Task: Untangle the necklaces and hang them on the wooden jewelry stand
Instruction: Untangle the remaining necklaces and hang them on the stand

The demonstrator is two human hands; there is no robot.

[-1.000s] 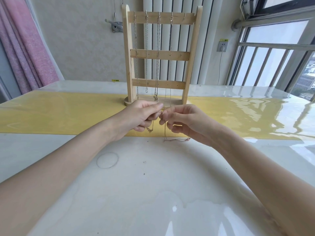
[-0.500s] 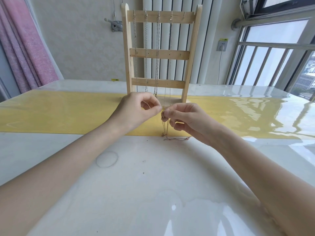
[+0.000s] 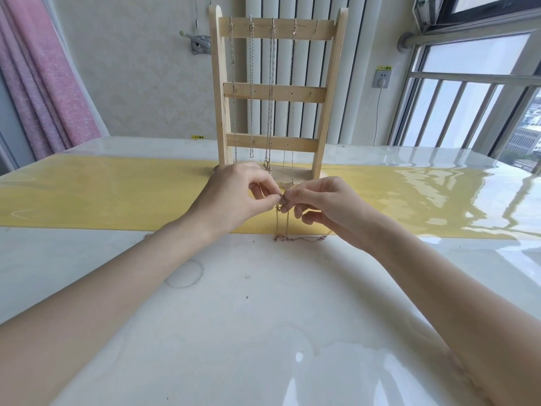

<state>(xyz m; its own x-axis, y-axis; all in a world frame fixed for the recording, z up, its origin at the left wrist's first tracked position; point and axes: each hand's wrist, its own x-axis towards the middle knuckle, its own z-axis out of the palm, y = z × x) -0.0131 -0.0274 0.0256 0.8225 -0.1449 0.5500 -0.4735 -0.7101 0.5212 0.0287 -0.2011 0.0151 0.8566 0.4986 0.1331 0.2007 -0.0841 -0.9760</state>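
Two bare hands meet in front of me just above the table, fingertips almost touching, and between them I hold the top of a thin gold-toned chain necklace (image 3: 281, 221). My left hand (image 3: 237, 197) pinches the chain between thumb and forefinger, the other fingers curled in behind; my right hand (image 3: 319, 206) pinches the same spot from the right side, its lower fingers loosely bent. From that pinch the chain drops in two fine strands to the table and its lower end lies in a small kinked line on the glossy white tabletop (image 3: 263, 317), trailing to the right, just near the edge of the yellow table runner (image 3: 117, 194) that crosses the table from left to right. Just beyond my hands, on the runner, stands the tall ladder-shaped wooden jewelry stand (image 3: 330, 92) with three crossbars. Four silver and gold hanging chains (image 3: 251, 83) drop from hooks on its top bar, side by side toward the left, and the hook at the far right of that bar is bare. One of them, the fourth from the left, ends in a small pendant just above my fingers. A pink curtain (image 3: 44, 83) hangs at the far left, and a barred window (image 3: 468, 98) fills the far right.
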